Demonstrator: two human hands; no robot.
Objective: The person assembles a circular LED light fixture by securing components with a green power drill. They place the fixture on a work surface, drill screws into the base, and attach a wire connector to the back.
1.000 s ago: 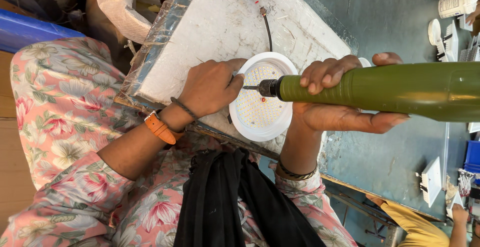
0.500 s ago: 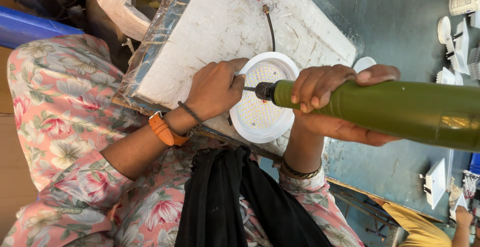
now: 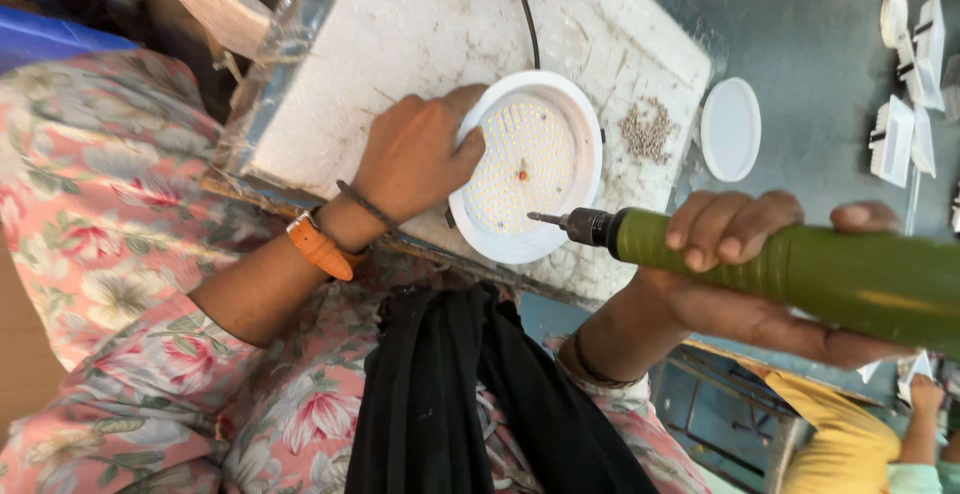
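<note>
Gripping a smooth green cylindrical screwdriver (image 3: pixel 800 274) beside a round white lamp (image 3: pixel 527 166).

Head camera looks steeply down, close above the white slab (image 3: pixel 420 44).
</note>
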